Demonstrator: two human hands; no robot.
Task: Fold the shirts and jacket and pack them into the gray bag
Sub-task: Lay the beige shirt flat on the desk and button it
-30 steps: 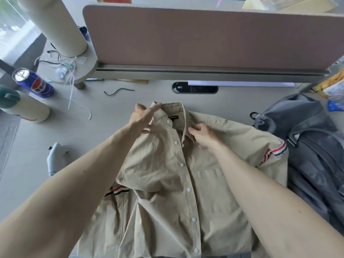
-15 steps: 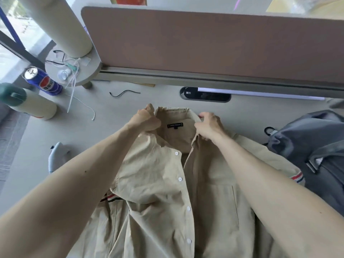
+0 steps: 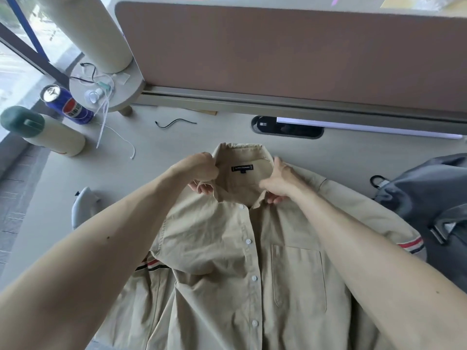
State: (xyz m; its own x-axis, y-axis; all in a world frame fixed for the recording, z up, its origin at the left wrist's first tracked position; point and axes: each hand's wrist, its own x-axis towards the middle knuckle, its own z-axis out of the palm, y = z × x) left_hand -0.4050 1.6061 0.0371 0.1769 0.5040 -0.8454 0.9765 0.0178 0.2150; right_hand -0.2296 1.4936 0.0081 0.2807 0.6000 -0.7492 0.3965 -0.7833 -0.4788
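I pinch the beige shirt's (image 3: 227, 248) collar with left hand (image 3: 202, 170) and right hand (image 3: 278, 183), fingers curled on it, squaring it for folding.

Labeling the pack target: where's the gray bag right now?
Head view, right edge of the frame: the gray bag lies on the desk next to the striped sleeve of the beige shirt, partly cut off.

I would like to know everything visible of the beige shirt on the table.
The beige shirt looks like wrinkled cotton. It lies front up on the table, open at the neck, with white buttons, a chest pocket, a dark neck label and red, white and navy sleeve stripes. The left hand and right hand grip its collar; one sleeve lies beside the gray bag.
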